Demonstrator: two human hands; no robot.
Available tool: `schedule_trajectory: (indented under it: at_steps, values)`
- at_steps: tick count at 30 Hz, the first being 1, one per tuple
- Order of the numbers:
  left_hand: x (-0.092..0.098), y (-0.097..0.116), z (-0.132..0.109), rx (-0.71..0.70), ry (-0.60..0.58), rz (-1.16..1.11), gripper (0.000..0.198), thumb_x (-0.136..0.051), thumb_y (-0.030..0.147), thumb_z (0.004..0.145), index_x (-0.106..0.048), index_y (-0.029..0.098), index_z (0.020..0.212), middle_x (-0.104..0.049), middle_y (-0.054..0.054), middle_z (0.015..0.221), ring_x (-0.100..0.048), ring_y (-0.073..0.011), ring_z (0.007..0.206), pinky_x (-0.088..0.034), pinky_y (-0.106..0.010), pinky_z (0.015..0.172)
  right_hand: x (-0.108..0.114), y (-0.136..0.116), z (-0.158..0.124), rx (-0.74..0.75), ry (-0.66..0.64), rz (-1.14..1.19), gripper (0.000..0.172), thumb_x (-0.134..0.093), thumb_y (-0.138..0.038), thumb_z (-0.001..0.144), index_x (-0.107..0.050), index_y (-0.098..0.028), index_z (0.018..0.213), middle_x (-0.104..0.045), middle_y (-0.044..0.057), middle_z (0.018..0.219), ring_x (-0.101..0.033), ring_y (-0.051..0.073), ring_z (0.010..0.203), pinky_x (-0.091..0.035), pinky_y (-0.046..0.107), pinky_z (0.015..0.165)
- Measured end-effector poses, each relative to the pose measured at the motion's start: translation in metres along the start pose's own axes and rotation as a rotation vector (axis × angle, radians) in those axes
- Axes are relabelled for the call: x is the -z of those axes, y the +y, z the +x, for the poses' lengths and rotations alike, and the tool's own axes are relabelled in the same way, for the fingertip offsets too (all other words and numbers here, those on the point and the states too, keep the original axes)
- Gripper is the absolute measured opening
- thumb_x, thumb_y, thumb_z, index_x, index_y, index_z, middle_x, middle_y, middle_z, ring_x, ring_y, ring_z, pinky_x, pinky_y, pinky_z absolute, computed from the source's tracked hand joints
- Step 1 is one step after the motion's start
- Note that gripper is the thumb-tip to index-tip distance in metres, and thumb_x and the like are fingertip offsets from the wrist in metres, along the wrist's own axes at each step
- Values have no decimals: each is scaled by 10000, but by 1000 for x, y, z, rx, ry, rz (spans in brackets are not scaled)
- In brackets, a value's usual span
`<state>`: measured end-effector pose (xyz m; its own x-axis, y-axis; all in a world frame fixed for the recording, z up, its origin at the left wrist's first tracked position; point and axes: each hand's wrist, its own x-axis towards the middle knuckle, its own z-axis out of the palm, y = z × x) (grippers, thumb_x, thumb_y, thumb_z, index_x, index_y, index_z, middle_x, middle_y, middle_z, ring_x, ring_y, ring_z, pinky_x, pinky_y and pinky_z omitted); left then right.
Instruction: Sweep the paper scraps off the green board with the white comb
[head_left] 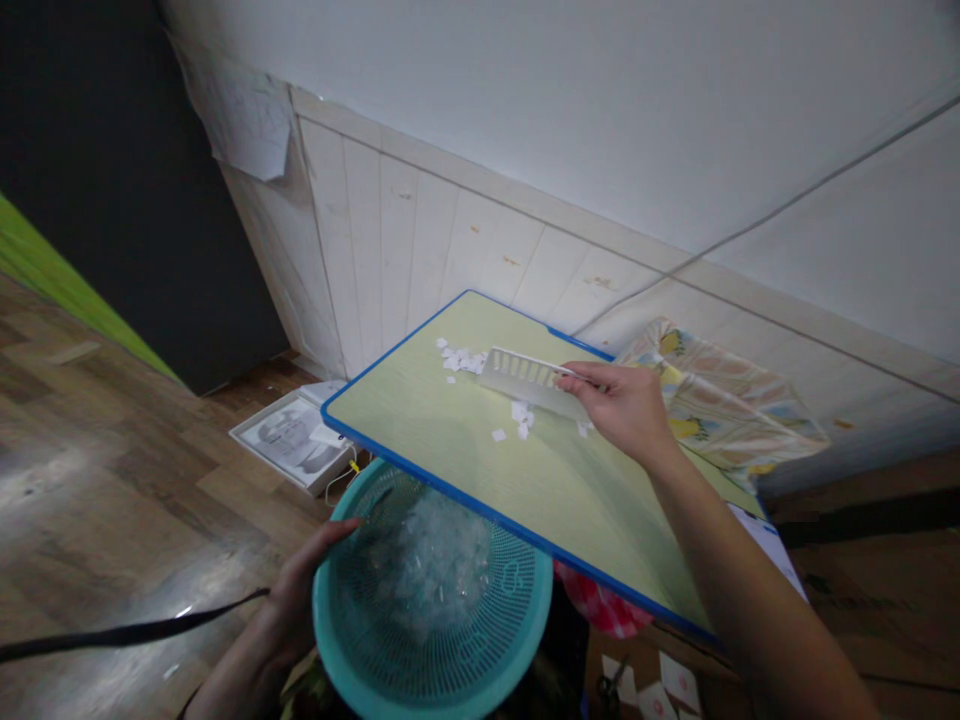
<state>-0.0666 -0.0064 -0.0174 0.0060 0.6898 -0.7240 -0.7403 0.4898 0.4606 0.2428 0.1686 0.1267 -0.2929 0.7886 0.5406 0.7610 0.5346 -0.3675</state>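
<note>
My right hand (619, 400) pinches one end of a pale slotted plastic strip (525, 378), its long edge lying across a yellow-green tabletop (442, 440) with a blue rim. Small white paper bits (463, 358) lie at the strip's far end, and more paper scraps (521, 415) are on its near side. Below the table edge, my left hand (304, 570) grips the rim of a turquoise plastic basket (324, 610). Inside the basket is a heap of clear and whitish bits (439, 560), too blurred to name.
A patterned cloth or plastic sheet (735, 400) sits against the white panelled wall (420, 220). On the wooden floor lies an open white box (289, 440) with a cable. Scissors (611, 685) and white cards (679, 680) are at the lower right. A dark strap (135, 632) crosses the lower left.
</note>
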Motion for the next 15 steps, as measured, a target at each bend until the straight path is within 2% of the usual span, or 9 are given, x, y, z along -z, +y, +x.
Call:
schedule_trajectory:
  at_steps: [3,7,11,15]
  values:
    - [2,0,1,-9,3,17,217,-683,144,813,-790,109,998,-800,-108,628,-762,-300,547,-640,-365,555,-8,2,4,-22,23,-23,199,-666,-312,858,-827,-229,942,-806,41,907,-752,229,765,-553,305,658]
    - [4,-2,1,-27,5,49,109,-681,156,824,-783,118,816,-801,-121,636,-759,-287,547,-637,-359,569,-18,1,9,-50,16,-40,210,-653,-302,866,-823,-218,956,-805,34,865,-750,229,758,-551,308,675]
    - [3,-1,-1,-37,-21,60,151,-662,150,844,-767,110,743,-803,-138,651,-766,-296,575,-642,-379,602,-22,-3,13,-55,-1,-4,197,-650,-292,860,-824,-225,924,-801,28,825,-745,227,744,-542,308,676]
    - [1,0,-2,-27,-20,57,167,-662,149,847,-768,107,726,-804,-143,658,-766,-296,574,-643,-378,605,-18,-3,19,-116,-6,36,205,-657,-287,844,-824,-203,927,-787,31,748,-727,218,674,-516,299,629]
